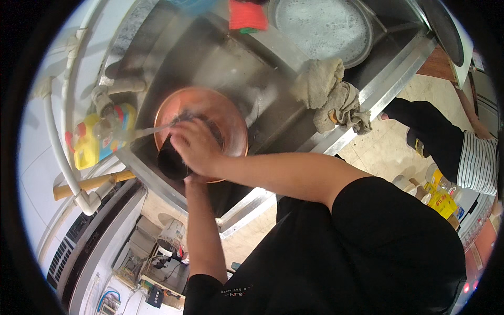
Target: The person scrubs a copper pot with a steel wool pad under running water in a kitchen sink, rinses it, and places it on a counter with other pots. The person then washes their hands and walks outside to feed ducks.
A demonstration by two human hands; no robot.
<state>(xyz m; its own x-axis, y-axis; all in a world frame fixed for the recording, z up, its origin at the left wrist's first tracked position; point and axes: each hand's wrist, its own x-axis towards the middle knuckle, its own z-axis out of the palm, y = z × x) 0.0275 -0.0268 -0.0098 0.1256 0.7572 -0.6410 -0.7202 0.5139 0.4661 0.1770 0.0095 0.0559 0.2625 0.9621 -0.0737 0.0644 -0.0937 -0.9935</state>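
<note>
An orange-copper round dish or basin [234,132] lies in the stainless-steel sink, under a stream of water [155,129] from the tap [136,134]. My right hand [197,145] reaches over the dish, its fingers under the stream, and rests against a dark cylindrical thing [173,163] whose kind I cannot make out. Blurred grey matter shows by the fingertips; whether the fingers grip anything is unclear. My left forearm [204,232] comes up from below, but its hand is almost wholly hidden behind the dark cylinder and my right hand.
A grey rag [334,96] hangs over the sink's metal edge. Beyond the divider stands a metal basin [323,29] of sudsy water, beside a red scrubbing pad [247,15]. A yellow detergent jug [88,145] and white pipes [57,145] are at left. Another person [472,157] is at right.
</note>
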